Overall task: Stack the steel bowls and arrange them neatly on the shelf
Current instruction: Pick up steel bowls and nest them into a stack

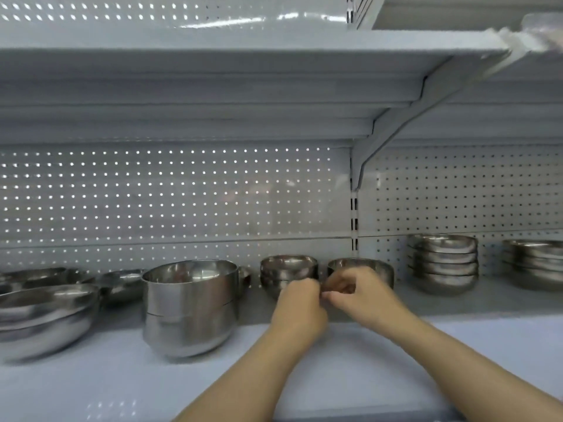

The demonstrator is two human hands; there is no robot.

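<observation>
Both grips curled: left hand (300, 306) at small bowl stack (288, 271), right hand (362, 295) against single bowl (361, 266); hold unclear through blur. Left of small bowl stack: tall stack (190, 306). Right: flatter stacks (443, 261). All on shelf (457, 330).

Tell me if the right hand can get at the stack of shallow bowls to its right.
Probably yes: bare shelf lies between the right hand and the stack of shallow bowls, with nothing standing in the way.
</observation>
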